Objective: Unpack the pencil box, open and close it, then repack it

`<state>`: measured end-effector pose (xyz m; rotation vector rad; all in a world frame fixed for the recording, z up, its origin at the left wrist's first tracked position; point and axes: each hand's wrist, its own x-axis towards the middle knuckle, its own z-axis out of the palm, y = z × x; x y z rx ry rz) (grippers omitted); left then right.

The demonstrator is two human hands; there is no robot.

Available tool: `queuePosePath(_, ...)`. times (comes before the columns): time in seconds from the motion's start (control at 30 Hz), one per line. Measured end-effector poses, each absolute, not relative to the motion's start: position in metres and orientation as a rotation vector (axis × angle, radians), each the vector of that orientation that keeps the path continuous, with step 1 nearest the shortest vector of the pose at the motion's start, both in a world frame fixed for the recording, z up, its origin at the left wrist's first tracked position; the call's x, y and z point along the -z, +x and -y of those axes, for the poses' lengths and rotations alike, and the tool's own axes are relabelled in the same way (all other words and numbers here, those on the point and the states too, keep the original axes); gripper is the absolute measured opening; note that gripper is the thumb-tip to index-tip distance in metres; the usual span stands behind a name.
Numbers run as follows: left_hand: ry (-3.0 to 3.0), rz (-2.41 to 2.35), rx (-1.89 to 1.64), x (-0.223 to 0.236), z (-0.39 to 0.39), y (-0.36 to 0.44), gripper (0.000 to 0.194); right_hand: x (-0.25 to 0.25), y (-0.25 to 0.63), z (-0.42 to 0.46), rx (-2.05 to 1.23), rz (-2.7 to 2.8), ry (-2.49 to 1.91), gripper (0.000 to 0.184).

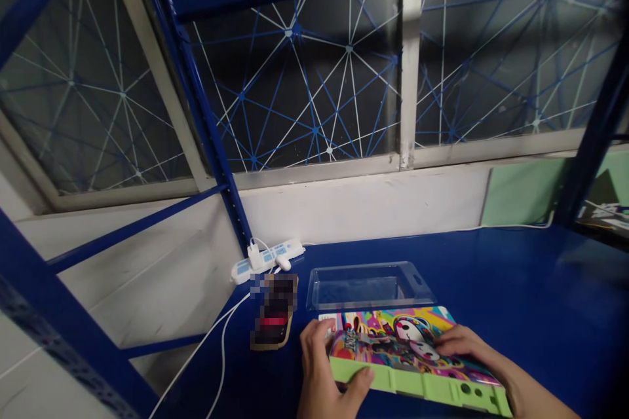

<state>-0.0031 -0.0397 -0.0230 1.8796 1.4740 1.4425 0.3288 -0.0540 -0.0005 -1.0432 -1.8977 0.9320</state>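
A colourful cartoon-printed case with a light green rim (407,353) lies on the blue table (515,288) near its front edge. My left hand (327,370) grips the case's left end, fingers curled over the top and thumb pressed on the green side. My right hand (472,347) rests on the case's right part with its fingers curled over the printed face. Just behind the case lies a clear plastic blister tray (366,285), touched by neither hand.
A phone (274,312) lies left of the case, wired to a white power strip (268,260) at the table's back left corner. Blue rack posts (206,118) frame the table. A window with a blue-white line pattern (314,78) rises behind.
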Motion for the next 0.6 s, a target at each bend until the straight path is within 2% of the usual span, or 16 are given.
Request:
queuePosePath(0.13,1.977,-1.523,-1.447,0.021,0.039,-0.006,0.05,0.004,0.325,0.05,-0.805,1.812,-1.233,0.058)
queuePosePath(0.2,1.998,-1.554,-1.391,0.023,0.039,-0.007,0.049,0.011,0.324,0.046,-0.783,1.69,-1.328,0.051)
queuePosePath(0.47,2.168,-1.755,-1.272,0.026,0.044,0.0,0.078,0.025,0.302,0.037,-0.657,1.452,-1.487,0.056)
queuePosePath(0.6,2.238,-1.754,-1.255,0.024,0.043,0.0,0.075,0.033,0.298,0.034,-0.389,1.538,-1.58,0.059)
